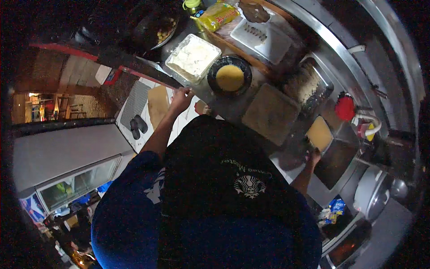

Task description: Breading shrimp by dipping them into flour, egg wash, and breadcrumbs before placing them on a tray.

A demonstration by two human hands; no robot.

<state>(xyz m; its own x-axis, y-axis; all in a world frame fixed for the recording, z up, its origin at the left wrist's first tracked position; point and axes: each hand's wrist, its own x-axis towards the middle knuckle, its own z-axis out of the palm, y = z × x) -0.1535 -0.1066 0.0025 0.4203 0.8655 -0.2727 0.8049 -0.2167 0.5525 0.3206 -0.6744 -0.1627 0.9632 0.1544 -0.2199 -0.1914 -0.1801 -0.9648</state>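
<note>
My left hand (182,99) is at the near edge of the metal counter, its fingers bent and drawn together. Whether something small is between them I cannot tell. Just beyond it stands a white rectangular tub (194,58) of white powder, like flour. Beside that is a round black pan (248,74) holding yellow liquid (230,78). Over on the right, my right hand (313,156) meets the near corner of a four-sided container with yellow contents (319,133). Blur and dim light hide whether its fingers grip the rim.
A dull square tray (271,114) lies between my hands. Behind it is a metal pan with pale crumbs (308,85). Farther back are a perforated white tray (260,40), a yellow packet (217,16) and a dark wok (154,30). A rice cooker (371,191) stands at right.
</note>
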